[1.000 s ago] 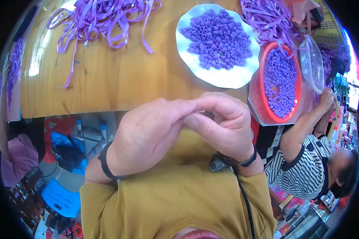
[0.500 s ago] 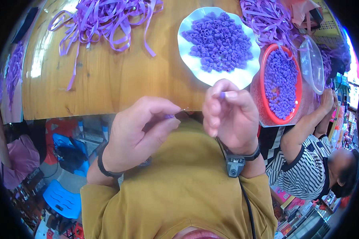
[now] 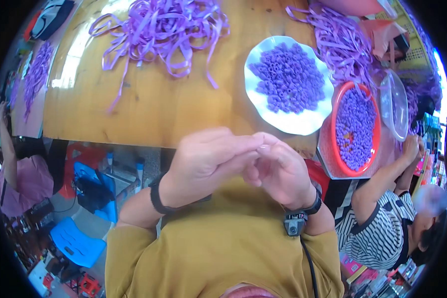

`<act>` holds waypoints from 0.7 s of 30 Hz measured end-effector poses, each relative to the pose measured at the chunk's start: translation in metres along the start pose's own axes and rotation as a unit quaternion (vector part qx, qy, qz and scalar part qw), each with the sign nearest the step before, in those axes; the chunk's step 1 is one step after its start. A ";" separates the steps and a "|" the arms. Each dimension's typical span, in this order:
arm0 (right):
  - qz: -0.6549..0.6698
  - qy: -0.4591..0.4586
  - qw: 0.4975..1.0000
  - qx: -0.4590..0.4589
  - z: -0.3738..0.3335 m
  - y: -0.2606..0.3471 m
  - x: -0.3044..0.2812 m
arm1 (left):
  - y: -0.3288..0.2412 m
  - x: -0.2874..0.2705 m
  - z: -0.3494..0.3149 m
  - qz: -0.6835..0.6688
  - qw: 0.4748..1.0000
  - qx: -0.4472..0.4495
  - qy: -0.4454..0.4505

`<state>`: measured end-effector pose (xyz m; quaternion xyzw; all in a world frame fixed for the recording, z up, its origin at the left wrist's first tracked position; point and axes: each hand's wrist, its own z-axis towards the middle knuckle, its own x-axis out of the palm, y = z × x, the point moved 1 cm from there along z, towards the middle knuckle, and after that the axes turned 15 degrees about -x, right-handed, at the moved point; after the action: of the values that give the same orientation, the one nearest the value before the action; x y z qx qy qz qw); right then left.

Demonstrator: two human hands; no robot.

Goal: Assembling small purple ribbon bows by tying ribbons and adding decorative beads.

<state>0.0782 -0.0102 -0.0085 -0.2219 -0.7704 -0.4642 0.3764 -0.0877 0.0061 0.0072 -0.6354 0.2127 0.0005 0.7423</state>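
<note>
My left hand [image 3: 211, 156] and my right hand [image 3: 283, 169] meet in front of my chest, just off the table's near edge. Thumb and fingers of the left are pressed together, reaching the bent, pinching fingertips of the right. What sits between the fingertips is hidden. Beyond them, a white plate [image 3: 257, 110] with a wavy rim bears a heap of small purple beads [image 3: 290, 77]. To the right of the plate stands a red oval basin [image 3: 334, 130] with more purple beads [image 3: 353, 131] in it.
Purple ribbons [image 3: 169, 35] lie piled on the wooden table [image 3: 94, 111], with another ribbon pile [image 3: 345, 44] farther right. A clear plastic lid [image 3: 395, 107] leans by the basin. A person in stripes [image 3: 377, 228] sits at the right; blue chairs [image 3: 77, 242] stand at the left.
My hands, apart before, have come together at the fingertips. The purple bead in my right fingers and the thin needle-like tip at my left fingers are now hidden. The whole view has shifted.
</note>
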 end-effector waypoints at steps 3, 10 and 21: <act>-0.037 0.001 0.999 0.009 -0.001 0.000 0.007 | 0.006 0.004 -0.001 0.004 1.000 0.011 -0.019; -0.022 0.033 0.999 0.022 0.003 -0.005 -0.001 | 0.009 0.004 -0.005 0.037 0.998 0.025 -0.033; -0.119 0.007 0.991 -0.063 0.002 0.003 0.013 | 0.007 0.001 -0.007 0.030 0.999 -0.003 -0.018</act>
<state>0.0716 -0.0069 0.0023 -0.1488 -0.7579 -0.5550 0.3090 -0.0905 0.0008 -0.0001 -0.6309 0.2179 0.0351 0.7438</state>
